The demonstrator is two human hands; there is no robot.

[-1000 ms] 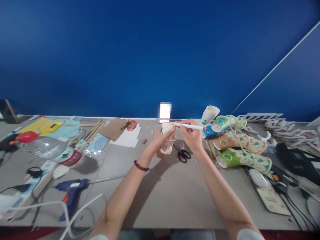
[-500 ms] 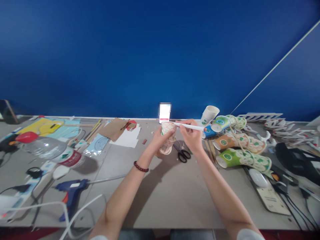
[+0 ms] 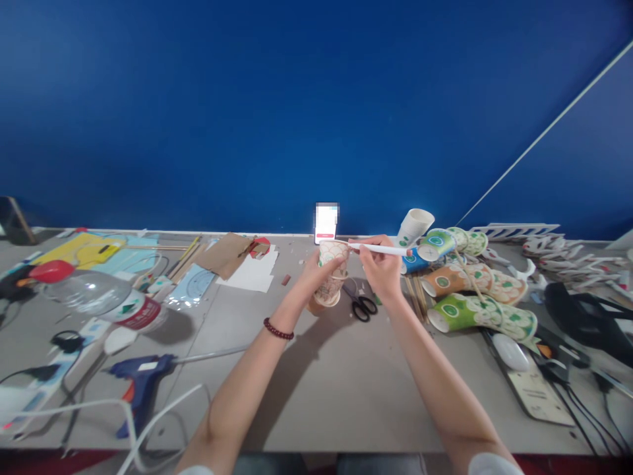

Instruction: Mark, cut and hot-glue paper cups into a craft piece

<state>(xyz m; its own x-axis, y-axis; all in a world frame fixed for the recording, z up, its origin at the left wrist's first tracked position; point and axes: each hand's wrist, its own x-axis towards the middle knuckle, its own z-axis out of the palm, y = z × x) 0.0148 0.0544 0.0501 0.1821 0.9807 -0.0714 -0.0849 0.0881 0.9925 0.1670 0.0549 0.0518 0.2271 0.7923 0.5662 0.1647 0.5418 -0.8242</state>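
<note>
My left hand [image 3: 310,277] is wrapped around a patterned paper cup [image 3: 332,270], held just above the grey table [image 3: 316,382] near its far middle. My right hand [image 3: 382,269] grips a white pen [image 3: 380,249] that lies almost level, its left tip touching the cup's rim and its red end pointing right. A dark red bead bracelet [image 3: 278,328] sits on my left wrist. Black scissors [image 3: 360,302] lie on the table just under and right of the cup.
Several printed paper cups [image 3: 469,310] lie in rows at the right. A phone [image 3: 326,224] stands against the blue wall. At the left are a plastic bottle [image 3: 99,295], a blue glue gun [image 3: 143,377], white cables, cardboard and paper sheets. A white mouse [image 3: 512,351] lies at right.
Almost nothing differs. The pen and the cup have shifted very slightly upward in my hands; everything on the table stays put.
</note>
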